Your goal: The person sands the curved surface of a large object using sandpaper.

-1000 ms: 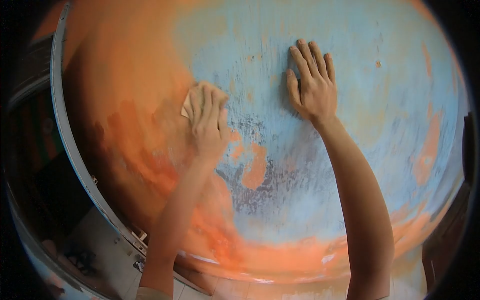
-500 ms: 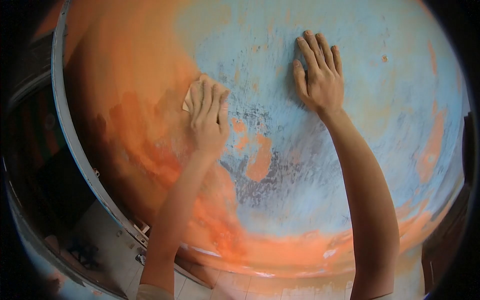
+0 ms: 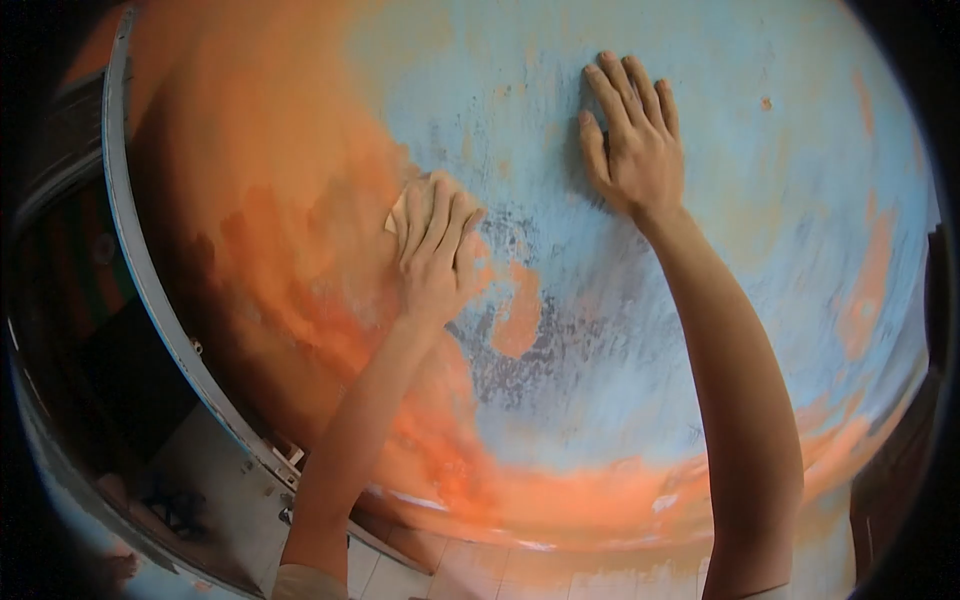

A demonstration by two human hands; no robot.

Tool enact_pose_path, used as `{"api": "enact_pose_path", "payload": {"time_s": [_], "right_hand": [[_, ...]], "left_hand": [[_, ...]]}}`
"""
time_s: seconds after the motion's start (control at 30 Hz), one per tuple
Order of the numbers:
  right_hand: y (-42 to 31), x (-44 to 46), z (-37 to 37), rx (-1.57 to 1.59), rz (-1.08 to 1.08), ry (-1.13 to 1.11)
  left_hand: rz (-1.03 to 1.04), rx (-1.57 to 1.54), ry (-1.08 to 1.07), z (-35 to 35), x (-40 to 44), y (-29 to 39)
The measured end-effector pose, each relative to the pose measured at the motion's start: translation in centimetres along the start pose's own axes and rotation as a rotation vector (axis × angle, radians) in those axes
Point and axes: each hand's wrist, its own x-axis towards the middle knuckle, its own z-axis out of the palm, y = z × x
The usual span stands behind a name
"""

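A large curved surface fills the view, orange on the left and along the bottom, worn blue and grey in the middle and right. My left hand presses a folded tan sheet flat against it, near the border between orange and blue. The sheet's edges show beside and above the fingers. Higher up and to the right, my right hand lies on the blue part with its fingers stretched out and nothing in it.
A grey curved metal edge runs down the left side, with a dark opening beyond it. Pale floor tiles show below the surface. A dark upright object stands at the far right.
My left hand and the sheet have shifted right and slightly down since half a second ago. My right hand, still flat on the surface, is a little higher than a second ago.
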Motion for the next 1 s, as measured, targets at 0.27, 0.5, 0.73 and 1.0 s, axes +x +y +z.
{"api": "enact_pose_path", "payload": {"time_s": [0.27, 0.5, 0.73, 1.0], "right_hand": [[-0.1, 0.2, -0.1, -0.027, -0.025, 0.021], [-0.3, 0.0, -0.3, -0.014, -0.013, -0.026], [-0.2, 0.1, -0.2, -0.03, -0.008, -0.018], [0.0, 0.1, 0.1, -0.027, -0.042, 0.025]], "left_hand": [[0.295, -0.225, -0.149, 2.1, -10.7, 1.2], [-0.062, -0.142, 0.07, 0.4, 2.1, -1.4], [0.297, -0.432, -0.212, 3.3, -13.7, 4.5], [0.113, -0.097, 0.161, 0.3, 4.5, -1.7]]}}
